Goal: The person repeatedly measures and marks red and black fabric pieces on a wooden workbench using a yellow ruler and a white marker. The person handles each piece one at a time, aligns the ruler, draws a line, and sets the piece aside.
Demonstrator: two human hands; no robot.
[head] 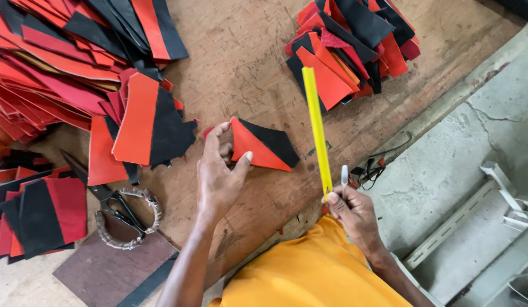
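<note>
A: Red-and-black leather piece (263, 145), roughly triangular, lies flat on the wooden bench (241, 62). Position relative to the hands?

B: It sits directly at the left hand (218, 173). The thumb presses its lower left edge and the fingers curl over the left corner, so the hand is partly closed in a pinch on the piece, not lifting it. Piece extends to the right of that hand, toward bench centre.

A: Long axis?

B: Runs from the upper left, at the fingers, down to the lower right point. The red half faces the person; the black half is on the far side.

A: Right hand?

B: The right hand (355, 213) is closed around two items: a yellow ruler (317, 128) held at its near end, and a silver pen (344, 175) upright beside it. The ruler stands up and away from the person, its far end over the small pile of cut pieces (352, 42). It is near the piece but apart from it, to the right.

A: Which hand is nearer?

B: Left, in contact. Right is clear of the piece, the ruler's length roughly crossways to the piece's long axis.

A: Other items?

B: Scissors (113, 202) with wrapped handles lie left of the left forearm. Large stack of red and black pieces (65, 62) at upper left.
</note>
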